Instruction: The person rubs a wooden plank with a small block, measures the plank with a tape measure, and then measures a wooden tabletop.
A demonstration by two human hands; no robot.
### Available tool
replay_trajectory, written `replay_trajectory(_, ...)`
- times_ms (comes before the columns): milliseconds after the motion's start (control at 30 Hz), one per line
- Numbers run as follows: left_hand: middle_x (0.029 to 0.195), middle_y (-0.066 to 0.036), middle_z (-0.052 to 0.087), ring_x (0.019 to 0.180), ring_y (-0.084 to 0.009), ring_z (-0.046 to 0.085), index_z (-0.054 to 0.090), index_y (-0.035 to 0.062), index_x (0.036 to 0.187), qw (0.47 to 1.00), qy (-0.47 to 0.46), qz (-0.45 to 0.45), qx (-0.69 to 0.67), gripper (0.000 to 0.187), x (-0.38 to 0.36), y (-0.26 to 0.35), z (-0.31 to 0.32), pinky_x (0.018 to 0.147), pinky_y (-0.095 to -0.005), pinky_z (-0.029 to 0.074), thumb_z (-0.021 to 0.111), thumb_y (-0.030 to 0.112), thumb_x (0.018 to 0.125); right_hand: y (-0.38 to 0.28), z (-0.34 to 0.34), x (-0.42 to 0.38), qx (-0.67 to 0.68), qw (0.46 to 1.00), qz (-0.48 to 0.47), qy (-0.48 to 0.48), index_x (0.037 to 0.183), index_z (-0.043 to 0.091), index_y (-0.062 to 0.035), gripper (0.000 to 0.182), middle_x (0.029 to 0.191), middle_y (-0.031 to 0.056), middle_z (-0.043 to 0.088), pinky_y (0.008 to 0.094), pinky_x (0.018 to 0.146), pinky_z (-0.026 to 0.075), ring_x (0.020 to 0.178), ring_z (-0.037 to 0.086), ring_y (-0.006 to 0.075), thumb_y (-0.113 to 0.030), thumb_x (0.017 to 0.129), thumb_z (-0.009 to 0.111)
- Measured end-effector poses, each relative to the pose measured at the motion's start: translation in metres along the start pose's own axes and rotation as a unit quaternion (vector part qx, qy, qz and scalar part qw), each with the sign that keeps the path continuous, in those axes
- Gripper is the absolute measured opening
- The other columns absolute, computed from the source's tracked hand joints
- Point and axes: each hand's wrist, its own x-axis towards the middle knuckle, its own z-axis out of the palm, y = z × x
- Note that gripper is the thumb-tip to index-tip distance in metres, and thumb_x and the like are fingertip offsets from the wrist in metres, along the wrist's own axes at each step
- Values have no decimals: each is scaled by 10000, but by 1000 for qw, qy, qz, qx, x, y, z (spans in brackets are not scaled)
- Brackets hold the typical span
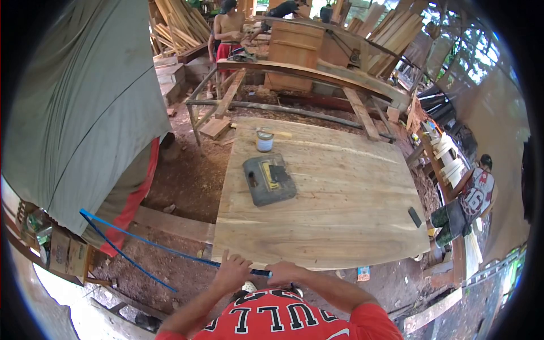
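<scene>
So on the big board point(317, 226), the case point(269, 180) lies flat around 10 o'clock, with the can point(264, 141) just beyond it toward 11. The phone point(415, 217) is over at 3 o'clock. Past the board at 12 there's a bench point(317, 76), and a hanging tarp point(96, 107) fills 9 to 10 o'clock.

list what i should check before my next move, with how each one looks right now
1. Right hand closed on the blue strip: ok.
2. Left hand firmly gripping it: cannot tell, the fingers hide the contact.
3. Strip contained within the wooden panel: not ok, it runs out past the left side and doubles back.
4. Panel free of loose items: not ok, it bears a case, a can and a small dark object.
5. Person at the right away from your hands: ok.
</scene>
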Motion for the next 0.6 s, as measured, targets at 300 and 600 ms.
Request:
replay_trajectory(300,924,-33,681,1061,-257,602,725,190,913,994,-94,14,49,162,-3,-37,5,1087,-580,297,690,206,756,5,8,-4,13,1000,17,8,1298,580,-150,666,1080,221,690,473,849,534,1010,660,404,-383,678,654)
replay_trajectory(600,1221,-64,605,1263,-308,457,723,271,1099,977,-33,-128,165,311,-62,-170,-71,1130,-595,228,684,252,791,142,29,-49,36,999,11,-29,1415,495,-155,789,1134,222,678,443,908,513,1043,654,383,-377,684,695)
